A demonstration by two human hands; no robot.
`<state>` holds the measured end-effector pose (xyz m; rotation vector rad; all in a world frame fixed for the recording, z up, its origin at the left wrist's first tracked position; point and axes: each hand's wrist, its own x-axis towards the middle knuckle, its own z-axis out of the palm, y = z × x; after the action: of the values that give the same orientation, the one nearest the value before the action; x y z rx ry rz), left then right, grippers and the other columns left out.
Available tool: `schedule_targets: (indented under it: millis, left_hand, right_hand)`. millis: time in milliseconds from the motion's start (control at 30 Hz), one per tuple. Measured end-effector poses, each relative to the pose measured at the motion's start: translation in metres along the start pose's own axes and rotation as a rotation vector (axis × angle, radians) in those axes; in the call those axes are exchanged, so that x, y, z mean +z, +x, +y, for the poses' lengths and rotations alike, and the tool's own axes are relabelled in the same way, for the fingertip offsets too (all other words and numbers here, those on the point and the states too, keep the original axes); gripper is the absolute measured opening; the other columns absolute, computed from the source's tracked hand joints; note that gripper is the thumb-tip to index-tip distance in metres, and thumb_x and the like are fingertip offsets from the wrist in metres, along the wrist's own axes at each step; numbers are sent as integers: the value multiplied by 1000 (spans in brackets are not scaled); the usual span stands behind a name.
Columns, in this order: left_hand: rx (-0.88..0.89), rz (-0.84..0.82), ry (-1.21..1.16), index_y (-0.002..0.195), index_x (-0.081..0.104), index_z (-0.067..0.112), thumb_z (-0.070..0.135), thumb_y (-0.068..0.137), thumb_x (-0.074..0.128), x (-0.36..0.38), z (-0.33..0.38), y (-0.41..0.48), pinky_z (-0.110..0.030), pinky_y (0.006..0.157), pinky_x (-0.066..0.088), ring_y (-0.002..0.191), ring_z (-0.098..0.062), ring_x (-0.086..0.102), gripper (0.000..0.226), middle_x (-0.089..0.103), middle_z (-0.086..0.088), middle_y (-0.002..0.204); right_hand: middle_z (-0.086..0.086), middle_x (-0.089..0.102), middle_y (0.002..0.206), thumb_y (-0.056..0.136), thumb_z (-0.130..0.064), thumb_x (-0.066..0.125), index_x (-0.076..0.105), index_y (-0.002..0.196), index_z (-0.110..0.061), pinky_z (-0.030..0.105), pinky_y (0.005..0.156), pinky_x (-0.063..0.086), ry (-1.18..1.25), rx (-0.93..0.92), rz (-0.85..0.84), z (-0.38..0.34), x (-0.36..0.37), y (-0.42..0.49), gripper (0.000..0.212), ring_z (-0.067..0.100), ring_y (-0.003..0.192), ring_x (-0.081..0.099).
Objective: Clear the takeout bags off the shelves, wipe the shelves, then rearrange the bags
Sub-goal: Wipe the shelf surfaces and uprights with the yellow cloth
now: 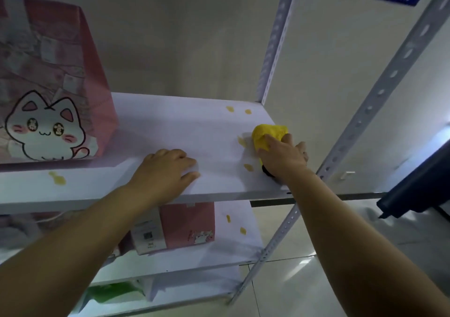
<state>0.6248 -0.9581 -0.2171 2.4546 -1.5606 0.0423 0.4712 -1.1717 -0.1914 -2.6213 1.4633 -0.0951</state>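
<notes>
A white shelf [194, 127] runs across the middle of the view, dotted with yellow stains [229, 109]. My right hand [283, 156] presses a yellow cloth [267, 131] onto its right end, fingers curled over the cloth. My left hand [168, 168] lies flat on the shelf's front part, fingers spread and holding nothing. A pink takeout bag with a white cat drawing [48, 93] stands upright on the left of the same shelf. Another pink bag [185, 226] sits on the shelf below, partly hidden by the upper board.
Perforated metal uprights [379, 93] frame the right side of the rack. A lower shelf [233, 234] also carries yellow stains. Something green [114, 292] lies on the lowest shelf. A dark object [414, 190] juts in from the right above the tiled floor.
</notes>
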Motion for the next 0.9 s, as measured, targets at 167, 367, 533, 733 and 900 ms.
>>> schedule_targets:
  millis: [167,367,533,733,900]
  left_hand:
    - [-16,9,-38,131,50,35,55,91,37,2,-2,-1,-36,102,29,126,-22,40,46,44,5,142]
    - [12,0,-24,127,53,35,59,89,38,0,-8,5,-34,95,32,118,-21,44,48,51,8,132]
    - [65,-14,21,124,55,34,63,86,34,-4,-13,12,-34,86,36,109,-23,47,53,55,5,121]
    - [79,4,26,129,49,31,61,87,31,1,-19,9,-36,93,32,118,-23,39,55,45,6,133]
    - [76,31,-53,130,49,32,58,89,36,7,-21,5,-35,101,27,126,-21,35,50,42,5,140]
  right_hand:
    - [9,29,141,89,-42,34,37,133,-29,47,100,25,-21,-97,41,-18,7,6,45,40,119,30]
    - [3,37,137,88,-46,42,37,136,-34,41,90,36,19,-243,106,-10,14,-30,49,36,104,39]
    - [2,39,134,87,-56,38,30,140,-36,43,92,35,37,-331,137,-16,17,-54,58,33,109,38]
    - [2,14,149,89,-52,32,17,139,-48,49,104,15,-62,-193,83,-15,21,-6,52,32,132,13]
    - [3,15,154,93,-39,28,12,146,-29,52,107,17,9,-159,25,-46,23,32,56,35,139,12]
